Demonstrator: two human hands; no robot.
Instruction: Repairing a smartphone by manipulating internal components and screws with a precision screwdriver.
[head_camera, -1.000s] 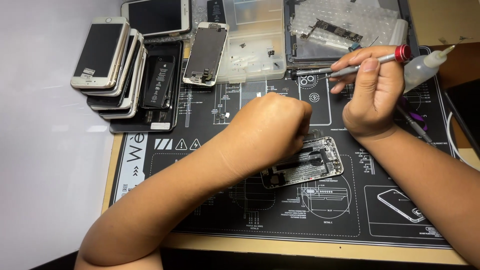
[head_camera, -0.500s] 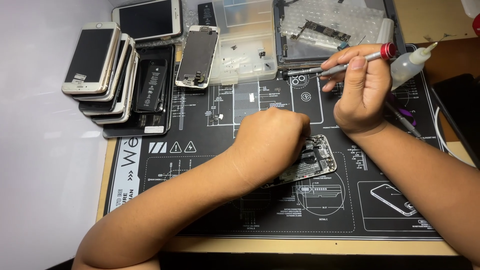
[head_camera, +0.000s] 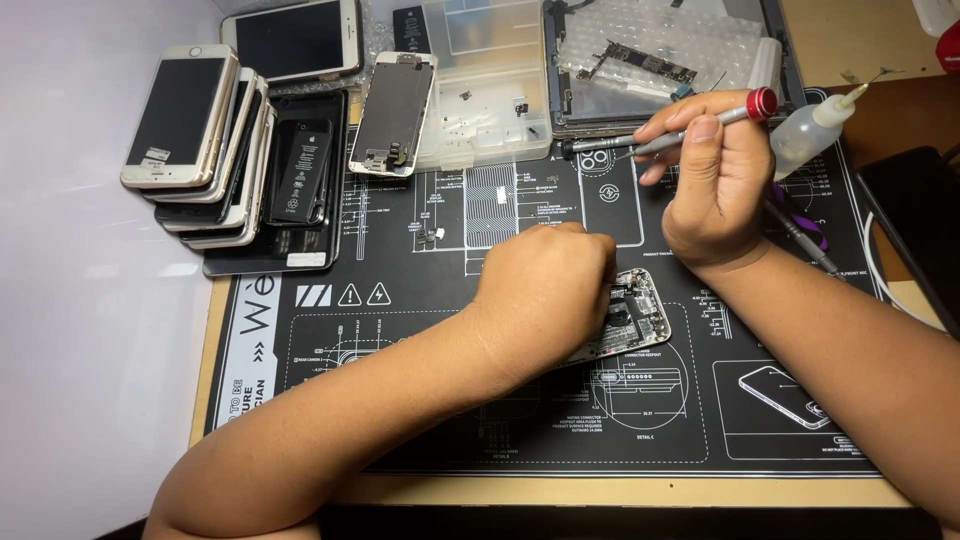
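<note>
Left hand (head_camera: 545, 300) still curled tight on open phone (head_camera: 635, 315); right hand (head_camera: 715, 180) lifted, gripping screwdriver (head_camera: 665, 135); screw maybe out.

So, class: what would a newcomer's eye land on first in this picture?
Probably the two bare arms crossing a black printed work mat: the left hand covers an opened phone at the centre, and the right hand holds a red-capped screwdriver above it. Next, the stack of phones at the upper left.
</note>
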